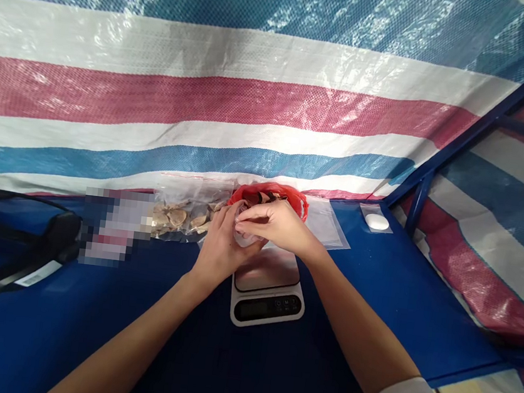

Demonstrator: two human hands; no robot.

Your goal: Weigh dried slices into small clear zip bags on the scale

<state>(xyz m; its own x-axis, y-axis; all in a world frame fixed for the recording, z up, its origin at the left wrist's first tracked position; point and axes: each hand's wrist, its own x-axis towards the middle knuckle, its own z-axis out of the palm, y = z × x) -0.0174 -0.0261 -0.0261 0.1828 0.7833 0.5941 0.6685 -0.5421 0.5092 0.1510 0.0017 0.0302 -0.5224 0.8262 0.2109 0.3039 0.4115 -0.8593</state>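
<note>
My left hand [224, 248] curls around a clear plastic bag [244, 238], whose shape is largely covered by my fingers. At the bag's upper edge, the fingers of my right hand [275, 224] are pinched together on the plastic. Both hands are over the back of a white kitchen scale [268, 311] with a metal top; its display looks dark. Directly behind them stands an open red plastic bag [303, 204] with dark and brown pieces in it. Clear bags of dried brown slices [177, 217] lie beside my left hand.
Flat clear bags [329, 224] lie right of the red bag. A small clear bag with a white oval object [376, 221] is farther right. Black straps [56, 236] lie at left on the blue table [157, 323]. Striped sheeting [207, 99] and a blue frame [457, 140] border the table.
</note>
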